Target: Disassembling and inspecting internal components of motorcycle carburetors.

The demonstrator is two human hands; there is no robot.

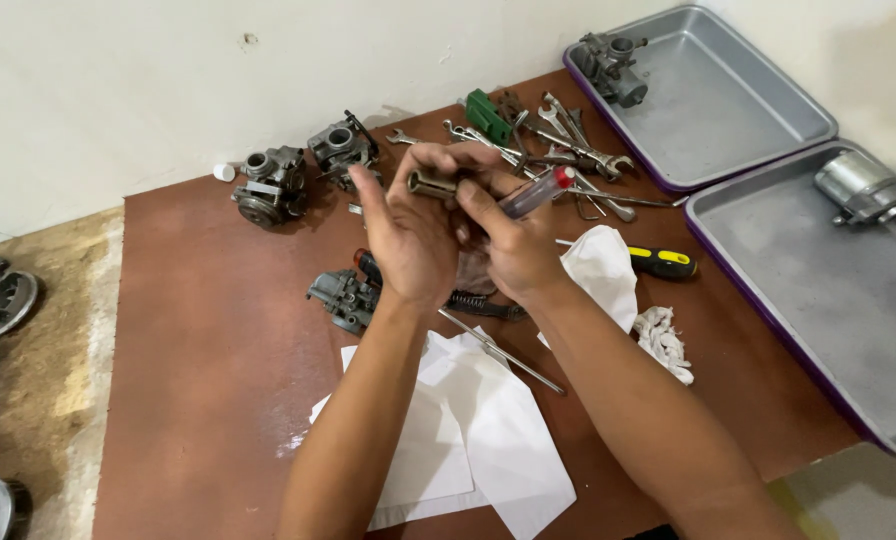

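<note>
Brass-coloured metal shows between the fingers of the left hand (408, 235), which pinches a short metal tube (430, 183) at its fingertips, the open end pointing away to the left. Pressed against it from the right, the right hand (513, 245) is closed round a screwdriver with a clear handle and red cap (538, 191), the handle jutting up and to the right past the knuckles. Whether the blade touches the tube cannot be told, since the fingers hide it.

Just below the left hand lies a grey carburetor (342, 297) on the brown table (208, 340), with a coiled black spring (483, 304) beside it under the wrists. Sheets of white paper (468, 430) lie beneath both forearms. To the right of the right hand sit a white cloth (604, 275) and a yellow-handled screwdriver (662, 262). Beyond the hands lie a heap of wrenches (568, 150) and two more carburetors (303, 170); far right, two grey metal trays (768, 180) each hold a part.
</note>
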